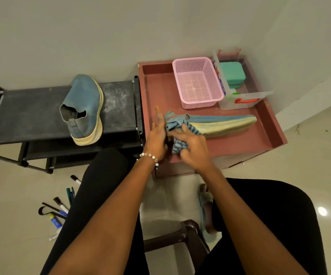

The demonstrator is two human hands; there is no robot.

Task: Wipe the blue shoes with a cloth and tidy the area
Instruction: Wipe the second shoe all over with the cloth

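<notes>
One blue shoe (pixel 83 108) with a cream sole stands on the black rack (pixel 31 116) at the left. The second blue shoe (pixel 226 124) lies on its side in the reddish tray-topped cabinet (pixel 263 135), sole toward me. My right hand (pixel 192 149) grips a blue striped cloth (pixel 177 126) bunched against the shoe's heel end. My left hand (pixel 157 135), wearing a bead bracelet, rests with straight fingers against the heel, partly behind the cloth.
A pink mesh basket (pixel 197 82) and a clear box (pixel 240 100) holding a green block (pixel 232 73) stand at the back of the tray. Markers and a tube (pixel 59 207) lie on the floor at left. A dark stool (pixel 184 235) and a sandal (pixel 206 213) sit between my legs.
</notes>
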